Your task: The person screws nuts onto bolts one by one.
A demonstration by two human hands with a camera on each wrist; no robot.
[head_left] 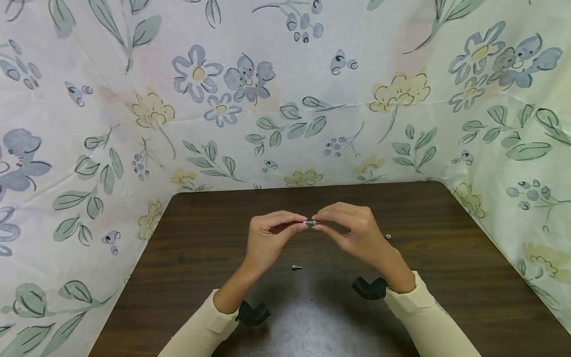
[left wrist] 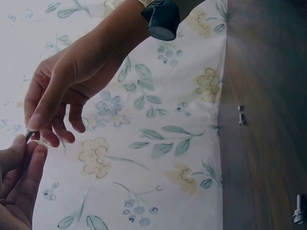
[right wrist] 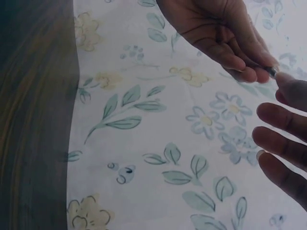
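Note:
Both hands meet above the table, fingertips nearly touching, with a small silver bolt point(head_left: 310, 223) between them. My left hand point(head_left: 267, 243) pinches its left end between thumb and forefinger, and my right hand point(head_left: 354, 230) pinches the right end the same way. Fingertips hide both ends, so I cannot tell whether a nut is on it. In the right wrist view a short bit of the metal point(right wrist: 272, 71) shows between the fingers. Another small bolt point(head_left: 296, 267) lies on the table below the hands; it also shows in the left wrist view point(left wrist: 299, 211).
A small nut-like metal piece point(head_left: 388, 236) lies on the table beyond the right wrist. The dark wooden table point(head_left: 200, 248) is bordered by flowered cloth point(head_left: 294, 148) at the back and sides. Black wrist cameras point(head_left: 253, 314) sit under both cream sleeves.

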